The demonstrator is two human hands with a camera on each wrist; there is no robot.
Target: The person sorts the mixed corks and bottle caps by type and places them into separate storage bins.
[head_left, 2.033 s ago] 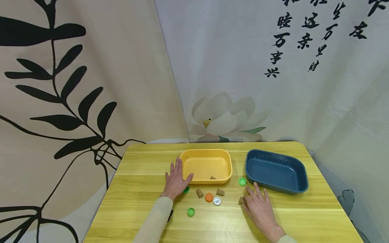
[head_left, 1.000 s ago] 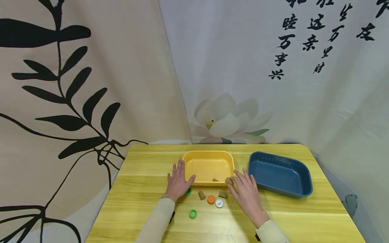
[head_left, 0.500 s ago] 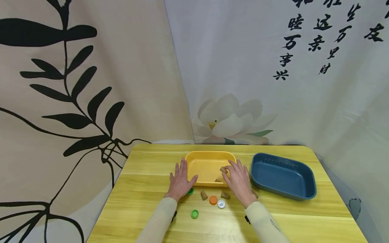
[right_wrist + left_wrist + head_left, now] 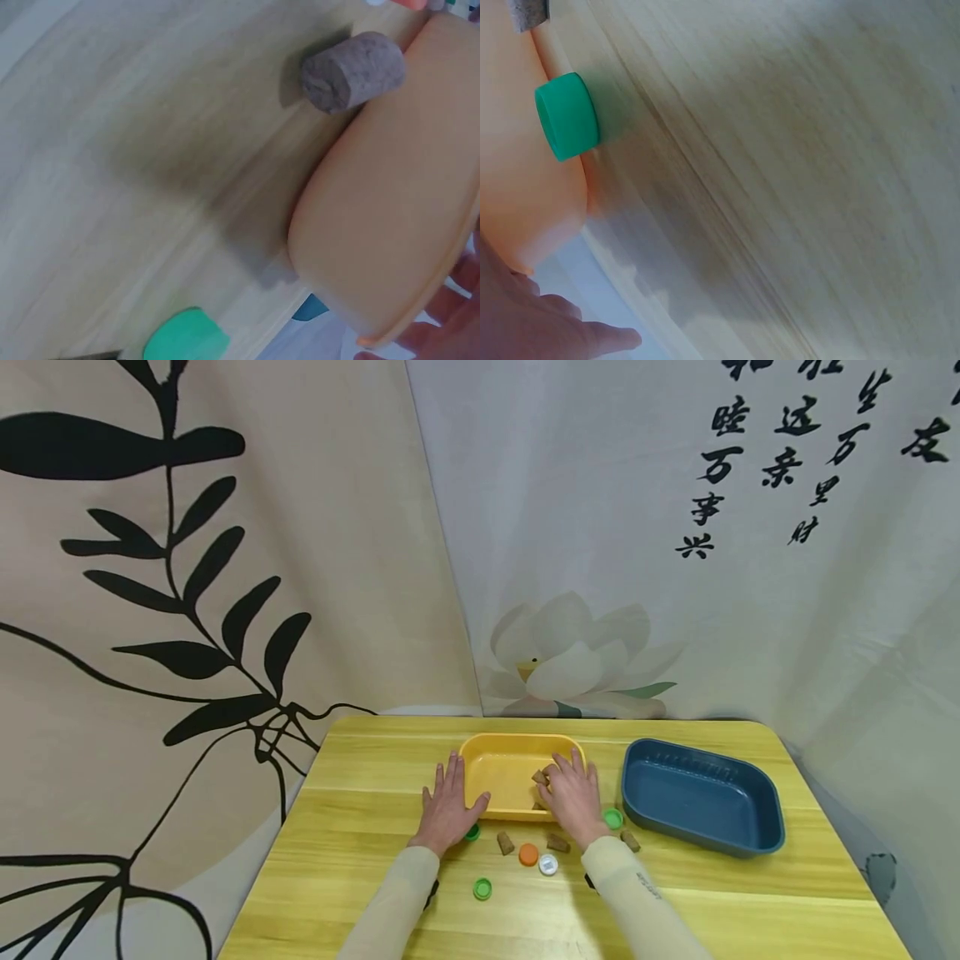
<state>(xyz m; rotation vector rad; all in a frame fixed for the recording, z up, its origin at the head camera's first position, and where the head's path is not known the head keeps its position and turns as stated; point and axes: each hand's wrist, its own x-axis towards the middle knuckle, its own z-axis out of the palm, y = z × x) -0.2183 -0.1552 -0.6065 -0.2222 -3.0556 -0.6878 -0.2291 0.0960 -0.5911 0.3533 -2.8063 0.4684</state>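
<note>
My left hand (image 4: 448, 810) rests with spread fingers on the left rim of a yellow tray (image 4: 495, 756). Inside that tray, low over its floor, my right hand (image 4: 573, 793) pinches a brown cork (image 4: 539, 777) between thumb and fingertips. A second cork (image 4: 538, 806) lies by the tray's front wall, partly hidden. The left wrist view has a green bottle cap (image 4: 568, 116) beside the tray's outer wall (image 4: 525, 180). In the right wrist view, a cork (image 4: 354, 71) lies outside the tray, and the fingers (image 4: 446, 304) are partly cut off past the rim.
To the right stands a deep blue tray (image 4: 701, 827). In front of the yellow tray lie loose corks (image 4: 506, 843), an orange cap (image 4: 528, 854), a white cap (image 4: 548, 864) and a green cap (image 4: 482, 888). Another green cap (image 4: 612, 817) and a cork (image 4: 630, 841) lie near the blue tray.
From the table near the blue tray, my right hand has carried a cork up and left into the yellow tray and lowered it there. The left hand has stayed at the rim.
</note>
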